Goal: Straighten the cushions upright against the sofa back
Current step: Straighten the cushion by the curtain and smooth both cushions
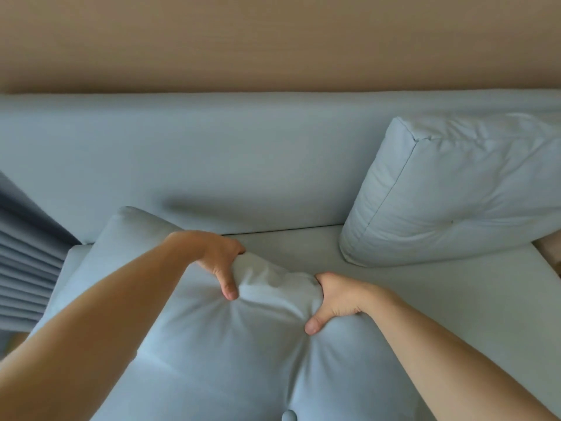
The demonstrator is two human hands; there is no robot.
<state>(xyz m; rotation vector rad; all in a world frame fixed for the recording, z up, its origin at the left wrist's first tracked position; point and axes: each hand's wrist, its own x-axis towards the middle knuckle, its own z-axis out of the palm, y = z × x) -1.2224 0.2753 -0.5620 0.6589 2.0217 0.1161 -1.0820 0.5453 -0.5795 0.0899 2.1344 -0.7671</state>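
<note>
Head view shows your left hand (217, 262) and right hand (335, 299) with fingers clenched on the fallen cushion's (230, 344) top edge, ready to raise it toward the sofa back (212, 159) beyond them.

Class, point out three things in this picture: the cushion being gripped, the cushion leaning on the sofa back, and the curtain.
Gripped cushion (230, 354): head view, on its front face below the thumbs.
Leaning cushion (455, 196): head view, middle of its front face.
Curtain (27, 262): head view, on its pleats at the left edge.
</note>
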